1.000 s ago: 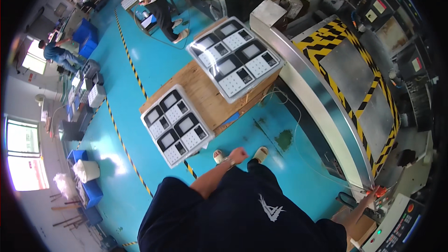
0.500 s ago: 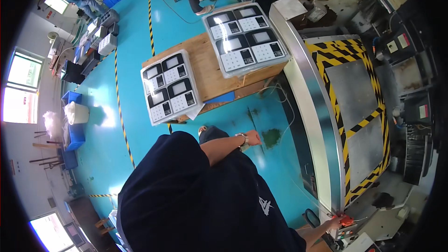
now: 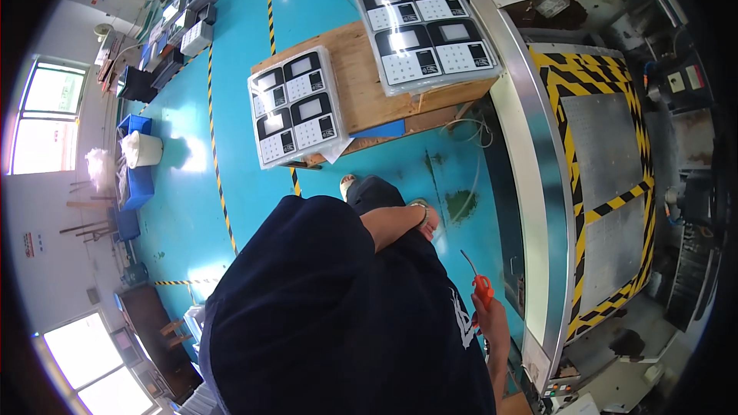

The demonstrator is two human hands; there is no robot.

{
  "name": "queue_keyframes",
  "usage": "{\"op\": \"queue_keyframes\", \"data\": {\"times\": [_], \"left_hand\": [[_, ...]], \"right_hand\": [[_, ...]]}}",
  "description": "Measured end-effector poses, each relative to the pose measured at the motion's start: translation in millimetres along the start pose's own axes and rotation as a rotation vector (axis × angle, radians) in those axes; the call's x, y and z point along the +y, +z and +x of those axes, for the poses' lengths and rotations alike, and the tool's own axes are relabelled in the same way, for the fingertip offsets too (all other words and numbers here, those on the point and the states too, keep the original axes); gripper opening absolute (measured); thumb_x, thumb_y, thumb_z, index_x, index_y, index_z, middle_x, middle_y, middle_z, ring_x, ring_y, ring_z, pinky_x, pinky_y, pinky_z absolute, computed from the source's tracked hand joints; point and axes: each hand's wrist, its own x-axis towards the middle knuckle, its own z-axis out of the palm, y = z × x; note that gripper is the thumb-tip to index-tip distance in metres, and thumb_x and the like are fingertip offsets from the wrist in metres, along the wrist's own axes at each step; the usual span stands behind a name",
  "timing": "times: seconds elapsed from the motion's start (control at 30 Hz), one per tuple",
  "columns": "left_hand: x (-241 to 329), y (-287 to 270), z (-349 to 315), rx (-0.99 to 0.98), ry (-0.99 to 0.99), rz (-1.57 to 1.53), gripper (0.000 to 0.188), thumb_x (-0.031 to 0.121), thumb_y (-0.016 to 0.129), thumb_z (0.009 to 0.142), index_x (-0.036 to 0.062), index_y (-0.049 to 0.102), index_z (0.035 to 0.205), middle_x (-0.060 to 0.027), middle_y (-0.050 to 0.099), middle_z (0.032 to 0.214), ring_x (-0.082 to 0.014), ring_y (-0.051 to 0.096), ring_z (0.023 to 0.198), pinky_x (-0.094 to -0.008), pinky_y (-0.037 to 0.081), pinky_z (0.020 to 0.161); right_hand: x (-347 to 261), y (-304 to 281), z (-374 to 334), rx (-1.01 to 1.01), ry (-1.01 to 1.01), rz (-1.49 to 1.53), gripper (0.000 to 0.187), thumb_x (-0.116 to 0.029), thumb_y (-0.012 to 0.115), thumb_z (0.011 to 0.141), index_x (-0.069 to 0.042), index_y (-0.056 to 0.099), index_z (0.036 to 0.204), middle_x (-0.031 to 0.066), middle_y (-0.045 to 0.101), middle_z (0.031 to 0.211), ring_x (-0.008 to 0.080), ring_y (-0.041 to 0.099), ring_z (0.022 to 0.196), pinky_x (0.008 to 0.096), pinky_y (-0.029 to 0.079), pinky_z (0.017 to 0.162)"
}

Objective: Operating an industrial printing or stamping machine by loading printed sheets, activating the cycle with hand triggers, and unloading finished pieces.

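In the lower right, my right hand [image 3: 492, 319] is closed around a red air blow gun [image 3: 483, 292]. Its thin metal nozzle points up and to the left, over the blue floor. My left hand [image 3: 430, 224], with a watch at the wrist, hangs in front of my body above my leg. Its fingers look loose and slightly apart, and nothing shows in them. Ahead of me, a wooden table [image 3: 350, 84] carries two stacks of black-and-white keypad panels under clear plastic, the left stack [image 3: 296, 107] smaller than the right stack [image 3: 430, 34].
Right of me runs a machine with a metal-edged frame [image 3: 550, 184] and a grey plate bordered by yellow-black tape [image 3: 607, 138]. Small buttons [image 3: 560, 389] sit at its near corner. A hose [image 3: 478, 169] hangs by the table. Blue bins [image 3: 138, 192] stand left; two people are farther off.
My right hand has brought the red blow gun from the machine's near corner up and left toward my body. My left hand has shifted slightly right, and the view has turned.
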Motion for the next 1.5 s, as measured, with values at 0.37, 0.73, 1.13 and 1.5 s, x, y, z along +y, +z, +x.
{"op": "queue_keyframes", "data": {"times": [0.37, 0.73, 1.13, 1.5], "left_hand": [[6, -35, -8, -0.643, -1.297, -1.462, 0.031, 0.038, 0.071, 0.095, 0.0145, 0.074, 0.113, -0.0084, 0.073, 0.111, -0.0243, 0.070, 0.097, -0.0387, 0.055, 0.079], [55, -59, -41, -0.871, -1.982, -1.345, 0.033, 0.043, 0.068, 0.094, 0.0177, 0.077, 0.114, -0.0071, 0.074, 0.114, -0.0250, 0.070, 0.103, -0.0423, 0.055, 0.089], [84, -247, -203, 0.279, -2.440, -0.788, 0.027, 0.022, 0.068, 0.083, 0.0119, 0.077, 0.107, -0.0126, 0.075, 0.112, -0.0298, 0.071, 0.104, -0.0437, 0.056, 0.093], [173, -308, -301, -0.418, -2.403, -0.409, 0.118, 0.062, 0.077, 0.079, 0.0058, 0.017, 0.164, -0.0225, 0.008, 0.171, -0.0431, 0.004, 0.158, -0.0643, 0.012, 0.124]], "right_hand": [[-26, -7, 39, -0.103, -0.069, -0.254, 0.045, -0.041, 0.061, 0.102, 0.003, 0.064, 0.095, 0.0100, 0.064, 0.060, 0.0211, 0.069, 0.053, 0.0345, 0.052, 0.045], [-90, -1, 77, -0.321, -0.022, -0.343, 0.047, -0.042, 0.060, 0.103, 0.003, 0.063, 0.092, 0.0110, 0.066, 0.063, 0.0221, 0.069, 0.053, 0.0333, 0.056, 0.048], [-259, 75, 130, -0.297, -0.269, -0.142, 0.044, -0.040, 0.061, 0.102, 0.004, 0.065, 0.106, 0.0105, 0.065, 0.069, 0.0178, 0.066, 0.064, 0.0346, 0.055, 0.049], [-420, 192, 183, -0.096, -0.396, -0.624, 0.056, -0.046, 0.061, 0.102, 0.007, 0.059, 0.085, 0.0148, 0.062, 0.064, 0.0278, 0.069, 0.060, 0.0379, 0.054, 0.048]]}}
